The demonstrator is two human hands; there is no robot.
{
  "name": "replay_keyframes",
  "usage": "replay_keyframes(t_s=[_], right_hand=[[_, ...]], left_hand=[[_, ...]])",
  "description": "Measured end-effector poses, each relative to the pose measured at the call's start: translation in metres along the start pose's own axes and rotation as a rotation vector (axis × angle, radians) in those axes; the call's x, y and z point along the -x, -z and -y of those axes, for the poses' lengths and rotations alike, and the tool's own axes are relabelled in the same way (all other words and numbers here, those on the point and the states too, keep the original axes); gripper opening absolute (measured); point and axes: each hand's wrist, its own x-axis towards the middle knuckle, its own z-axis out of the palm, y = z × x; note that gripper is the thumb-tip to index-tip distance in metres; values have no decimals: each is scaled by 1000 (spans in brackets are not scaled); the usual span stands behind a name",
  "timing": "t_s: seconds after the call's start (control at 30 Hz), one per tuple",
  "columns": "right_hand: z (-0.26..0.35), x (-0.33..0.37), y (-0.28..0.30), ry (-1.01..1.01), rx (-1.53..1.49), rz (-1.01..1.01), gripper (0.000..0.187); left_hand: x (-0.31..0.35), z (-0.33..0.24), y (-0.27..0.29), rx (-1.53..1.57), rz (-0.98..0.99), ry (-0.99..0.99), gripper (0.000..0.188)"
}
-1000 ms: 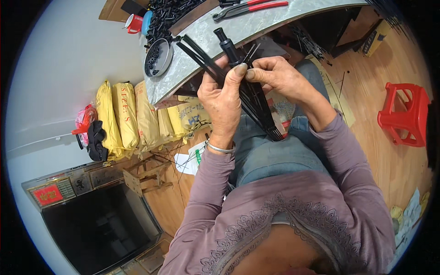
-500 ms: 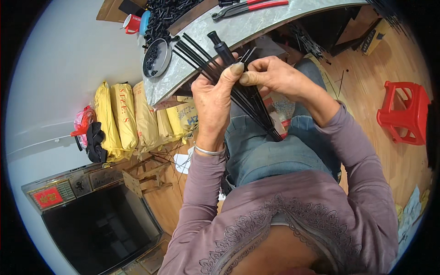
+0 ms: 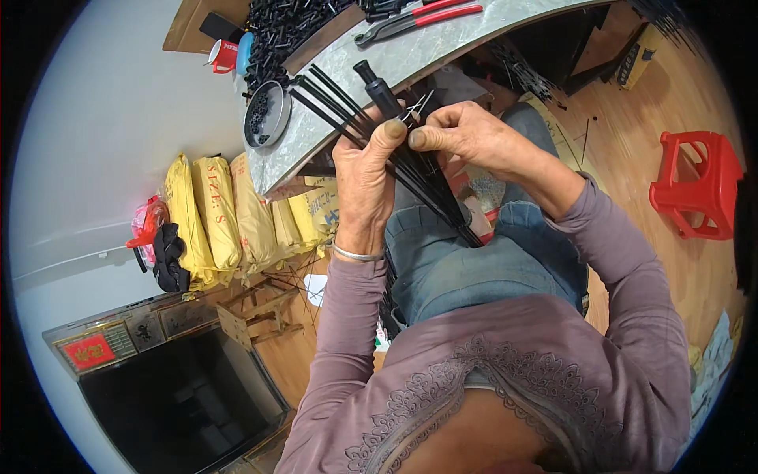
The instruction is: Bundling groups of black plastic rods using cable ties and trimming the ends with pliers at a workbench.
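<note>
A black umbrella frame (image 3: 430,175) slants between my hands, its thin ribs gathered at the lower end over my lap and fanned out at the upper left. A thick black tube (image 3: 379,88) with a stepped end stands up out of the bundle. My left hand (image 3: 369,166) is closed round the ribs, thumb on top. Beside its thumb, my right hand (image 3: 458,136) is closed in a pinch near some short, shiny rib ends (image 3: 416,109); what lies between its fingertips is hidden.
On the grey table (image 3: 316,130) are a round dish (image 3: 276,117) of small black parts, a heap of black pieces (image 3: 296,39) and red-handled pliers (image 3: 418,20). Yellow sacks (image 3: 215,213) line the wall at left. A red stool (image 3: 695,186) stands at right.
My right fingertips have come slightly away from my left thumb, and more of the shiny rib ends shows between them. The left hand keeps its hold on the frame.
</note>
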Motion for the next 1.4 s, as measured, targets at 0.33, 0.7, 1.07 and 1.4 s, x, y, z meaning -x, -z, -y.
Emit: replay_keyframes(t_s=[0.33, 0.7, 1.07, 1.4], right_hand=[[1, 4, -3, 1, -18, -24, 53], [-3, 6, -7, 137, 143, -195, 40], [-3, 7, -1, 204, 117, -96, 34], [0, 5, 1, 217, 147, -32, 34]], left_hand=[[-1, -1, -1, 33, 99, 70, 35], [-10, 13, 0, -44, -5, -30, 38], [-6, 12, -1, 38, 50, 18, 34], [-3, 15, -5, 29, -4, -16, 29]])
